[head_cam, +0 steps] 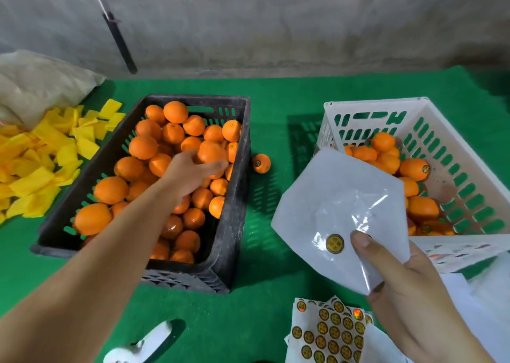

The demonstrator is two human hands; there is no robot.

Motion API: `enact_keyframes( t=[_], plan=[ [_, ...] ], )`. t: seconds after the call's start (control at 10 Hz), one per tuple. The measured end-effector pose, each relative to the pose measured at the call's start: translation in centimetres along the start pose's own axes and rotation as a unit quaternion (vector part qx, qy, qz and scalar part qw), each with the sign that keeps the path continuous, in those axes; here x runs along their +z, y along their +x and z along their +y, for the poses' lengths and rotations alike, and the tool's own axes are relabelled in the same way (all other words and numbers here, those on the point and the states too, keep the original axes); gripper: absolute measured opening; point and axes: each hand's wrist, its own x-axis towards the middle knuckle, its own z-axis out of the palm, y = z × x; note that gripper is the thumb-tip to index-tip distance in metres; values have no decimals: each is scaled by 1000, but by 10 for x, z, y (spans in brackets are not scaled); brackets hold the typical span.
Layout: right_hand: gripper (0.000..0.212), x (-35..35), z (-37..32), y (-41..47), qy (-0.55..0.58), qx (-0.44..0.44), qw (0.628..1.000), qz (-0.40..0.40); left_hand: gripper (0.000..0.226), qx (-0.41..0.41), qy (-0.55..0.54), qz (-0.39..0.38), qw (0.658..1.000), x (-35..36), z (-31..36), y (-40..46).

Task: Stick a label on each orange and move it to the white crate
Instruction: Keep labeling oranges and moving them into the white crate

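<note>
A black crate (237,197) on the green table holds several unlabelled oranges. My left hand (190,173) reaches into it and grips one orange (211,151) near the crate's right side. My right hand (408,285) pinches a nearly used-up white sticker sheet (331,191) by its lower edge; one round gold label (334,243) remains on it beside my thumb. The white crate (469,175) at the right holds several labelled oranges (414,169). One labelled orange (261,163) lies on the table between the two crates.
Full sheets of gold labels (331,332) lie at the front, below my right hand. Yellow paper wrappers (41,155) pile up at the left beside a beige sack (36,83). A white tool (143,343) lies at the front edge. More white sheets (483,293) lie at the right.
</note>
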Motion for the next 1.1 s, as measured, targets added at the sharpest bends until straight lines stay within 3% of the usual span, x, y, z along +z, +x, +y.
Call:
enact_keyframes(
  t=[0.1, 0.2, 0.3, 0.4, 0.5, 0.6, 0.7, 0.8, 0.9, 1.0, 1.1],
  plan=[
    [38, 5, -3, -5, 9, -6, 999, -43, 105, 61, -269, -73, 958, -4, -11, -55],
    [43, 4, -1, -7, -3, -27, 996, -87, 93, 70, -358, -256, 895, 17, -25, -117],
    [64, 8, -2, -16, -44, -45, 989, -132, 79, 97, -363, -313, 872, 46, -23, -162],
    [108, 9, 6, -20, -177, -101, 976, -74, 80, 106, -379, -265, 880, 68, -14, -184],
    [89, -2, 11, -26, -380, -296, 872, 82, 79, 144, -335, -215, 906, 79, -12, -193],
    [31, -3, -1, -52, -367, -377, 851, -9, 90, 137, -331, -185, 915, 85, -18, -197],
    [17, -4, -1, -59, -325, -295, 890, -125, 102, 137, -310, -195, 920, 88, -25, -203],
    [3, -6, -2, -62, -286, -277, 905, -148, 85, 166, -282, -195, 925, 90, -27, -206],
    [6, -10, -4, -68, -340, -329, 867, -156, 79, 172, -277, -188, 926, 91, -25, -207],
    [13, -12, -6, -70, -434, -391, 798, -149, 77, 181, -286, -186, 922, 92, -23, -210],
    [12, -17, -9, -72, -466, -392, 780, -147, 70, 203, -289, -193, 915, 93, -17, -216]
  ],
)
